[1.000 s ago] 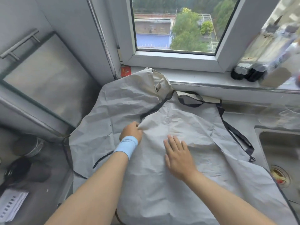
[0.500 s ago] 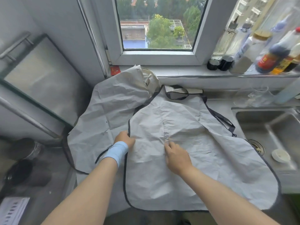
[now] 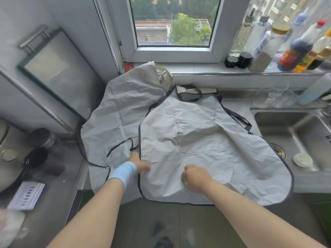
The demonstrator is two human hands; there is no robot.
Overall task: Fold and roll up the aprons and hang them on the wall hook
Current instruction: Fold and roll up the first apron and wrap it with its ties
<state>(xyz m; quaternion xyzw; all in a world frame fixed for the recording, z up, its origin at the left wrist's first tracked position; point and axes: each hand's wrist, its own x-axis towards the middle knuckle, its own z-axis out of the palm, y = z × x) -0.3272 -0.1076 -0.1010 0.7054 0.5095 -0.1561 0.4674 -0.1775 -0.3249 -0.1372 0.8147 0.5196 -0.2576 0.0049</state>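
A person is standing at a grey kitchen surface (image 3: 234, 104) under a white-framed window (image 3: 172, 24), and only their bare forearms and hands are showing, seen from above. A pale grey crinkled apron with dark edge trim (image 3: 206, 140) is lying spread flat on the surface, its bib toward the window and its rounded hem hanging over the near edge. Its dark-trimmed neck loop (image 3: 189, 94) is lying folded at the top, by the back ledge. A second grey apron of the same cloth (image 3: 121, 108) is lying partly beneath it to the left, with its top end pushed up against the corner under the window. The left hand (image 3: 140, 164), which is wearing a light blue wristband (image 3: 123, 173), is gripping the top apron's left trimmed edge with curled fingers. The right hand (image 3: 194, 177) is sitting just beside it, lower on the same apron, closed in a fist with knuckles up and bunching the cloth beneath it. A stainless steel sink (image 3: 295, 133) is sitting to the right, with the apron's right side draping over its rim. A row of sauce bottles (image 3: 293, 49) is standing on the windowsill at the upper right.
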